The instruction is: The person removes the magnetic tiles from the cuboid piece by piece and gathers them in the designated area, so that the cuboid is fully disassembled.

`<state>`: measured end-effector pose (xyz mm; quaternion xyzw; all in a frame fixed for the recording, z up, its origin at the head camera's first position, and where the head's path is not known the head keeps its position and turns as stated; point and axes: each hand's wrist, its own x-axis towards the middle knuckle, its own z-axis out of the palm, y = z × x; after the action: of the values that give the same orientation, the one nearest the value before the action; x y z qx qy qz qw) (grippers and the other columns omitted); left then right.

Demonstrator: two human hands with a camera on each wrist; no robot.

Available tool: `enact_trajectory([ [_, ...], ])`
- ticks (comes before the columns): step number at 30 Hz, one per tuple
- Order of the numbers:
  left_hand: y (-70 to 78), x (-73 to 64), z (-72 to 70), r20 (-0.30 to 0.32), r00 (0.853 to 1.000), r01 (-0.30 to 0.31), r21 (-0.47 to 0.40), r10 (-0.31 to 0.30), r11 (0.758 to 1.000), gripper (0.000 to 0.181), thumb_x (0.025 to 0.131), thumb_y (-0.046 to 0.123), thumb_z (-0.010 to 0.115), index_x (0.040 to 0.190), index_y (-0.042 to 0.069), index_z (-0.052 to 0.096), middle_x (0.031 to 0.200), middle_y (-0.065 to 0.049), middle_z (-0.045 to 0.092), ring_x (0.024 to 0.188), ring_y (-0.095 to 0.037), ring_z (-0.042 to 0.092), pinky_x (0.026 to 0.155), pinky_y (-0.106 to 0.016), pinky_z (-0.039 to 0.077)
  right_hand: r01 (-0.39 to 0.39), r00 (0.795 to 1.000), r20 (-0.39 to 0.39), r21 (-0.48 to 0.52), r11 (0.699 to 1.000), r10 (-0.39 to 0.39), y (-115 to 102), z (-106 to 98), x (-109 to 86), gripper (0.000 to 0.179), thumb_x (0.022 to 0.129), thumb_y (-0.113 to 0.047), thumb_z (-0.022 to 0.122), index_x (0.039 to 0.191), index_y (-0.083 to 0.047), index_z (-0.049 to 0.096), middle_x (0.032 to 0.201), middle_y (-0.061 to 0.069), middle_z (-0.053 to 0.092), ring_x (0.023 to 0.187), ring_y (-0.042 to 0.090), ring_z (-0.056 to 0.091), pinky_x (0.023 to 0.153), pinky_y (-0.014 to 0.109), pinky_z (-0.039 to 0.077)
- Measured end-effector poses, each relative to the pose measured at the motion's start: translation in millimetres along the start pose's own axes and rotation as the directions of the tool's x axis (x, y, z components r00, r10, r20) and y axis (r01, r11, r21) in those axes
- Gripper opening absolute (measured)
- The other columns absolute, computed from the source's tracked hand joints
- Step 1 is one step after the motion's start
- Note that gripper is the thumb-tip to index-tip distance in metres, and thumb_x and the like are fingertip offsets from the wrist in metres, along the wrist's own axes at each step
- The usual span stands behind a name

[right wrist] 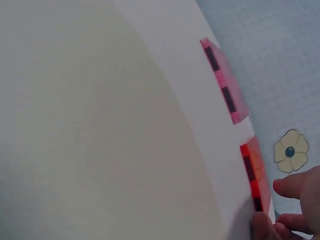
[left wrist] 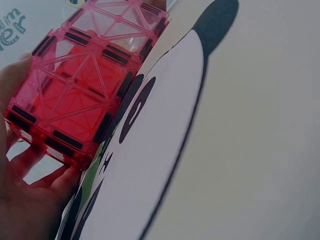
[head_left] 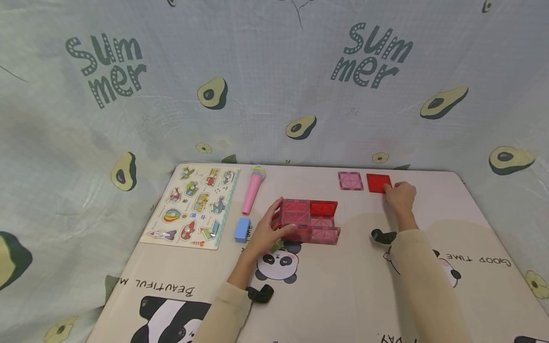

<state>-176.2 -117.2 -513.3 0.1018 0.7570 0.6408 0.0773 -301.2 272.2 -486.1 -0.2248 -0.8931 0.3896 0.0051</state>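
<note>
My left hand [head_left: 268, 231] grips the left end of a box-like build of clear pink and red magnetic tiles [head_left: 296, 214]. In the left wrist view, its thumb lies on one side of the build [left wrist: 75, 85] and the other fingers curl at its lower end. To the right, the build has a lower part with a red tile [head_left: 323, 208] standing at its back. At the far right, my right hand [head_left: 402, 197] pinches the near right corner of a loose red magnetic tile [head_left: 378, 183], which lies on the table. The index finger [right wrist: 295, 186] sits apart from the thumb.
A loose pink magnetic tile [head_left: 350, 181] lies left of the red one. On the left are a pink toy microphone [head_left: 254, 190], a blue block [head_left: 242, 229] and a picture puzzle board [head_left: 188, 207]. A patterned curtain [head_left: 257, 71] hangs behind the table's far edge.
</note>
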Motion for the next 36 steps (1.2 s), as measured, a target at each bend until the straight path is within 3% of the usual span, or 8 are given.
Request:
enact_trajectory([
  [5,0.4,-0.3,0.6,-0.008,1.0,-0.004,0.005,0.004,1.0,0.086,0.09,0.032,0.074,0.158,0.038,0.023,0.159,-0.001,0.037,0.146,-0.027,0.042,0.115,-0.046,0.042,0.033,0.999,0.002,0.007,0.999,-0.033,-4.0,-4.6,-3.9,0.058,0.103,-0.027,0.044,0.144,0.013,0.038,0.146,0.033,0.036,0.133,0.045,0.039,0.111,0.054,0.044],
  [16,-0.4,-0.2,1.0,-0.019,1.0,0.007,0.016,-0.007,1.0,0.086,0.089,0.036,0.076,0.157,0.039,0.024,0.159,0.001,0.037,0.147,-0.027,0.041,0.115,-0.046,0.042,0.091,0.996,-0.012,0.057,0.994,-0.09,-15.7,-13.3,-20.9,0.062,0.103,-0.034,0.048,0.149,0.006,0.038,0.14,0.03,0.048,0.121,0.042,0.049,0.105,0.051,0.051],
  [19,-1.0,0.3,1.0,-0.018,1.0,0.003,0.018,-0.003,1.0,0.087,0.089,0.035,0.075,0.159,0.035,0.023,0.159,0.001,0.037,0.147,-0.026,0.041,0.115,-0.045,0.042,0.112,0.994,-0.02,0.06,0.992,-0.111,-18.8,-14.1,-27.6,0.062,0.103,-0.036,0.049,0.149,0.004,0.039,0.138,0.029,0.051,0.119,0.04,0.05,0.103,0.049,0.052],
  [26,-0.3,0.0,1.4,-0.02,1.0,-0.005,0.009,0.006,1.0,0.087,0.09,0.031,0.075,0.159,0.035,0.022,0.159,0.0,0.038,0.147,-0.027,0.041,0.116,-0.047,0.041,0.146,0.989,-0.008,0.079,0.986,-0.146,-27.2,-15.9,-44.4,0.063,0.102,-0.038,0.051,0.15,0.001,0.039,0.142,0.027,0.049,0.126,0.041,0.049,0.106,0.051,0.05],
  [36,-0.2,-0.3,1.7,-0.024,1.0,0.006,0.017,-0.006,1.0,0.085,0.09,0.033,0.075,0.156,0.042,0.024,0.159,0.002,0.038,0.147,-0.026,0.041,0.116,-0.045,0.041,0.326,0.945,-0.012,0.049,0.944,-0.326,-36.6,-19.0,-74.6,0.064,0.1,-0.04,0.056,0.144,0.004,0.045,0.137,0.029,0.052,0.119,0.042,0.051,0.099,0.054,0.053],
])
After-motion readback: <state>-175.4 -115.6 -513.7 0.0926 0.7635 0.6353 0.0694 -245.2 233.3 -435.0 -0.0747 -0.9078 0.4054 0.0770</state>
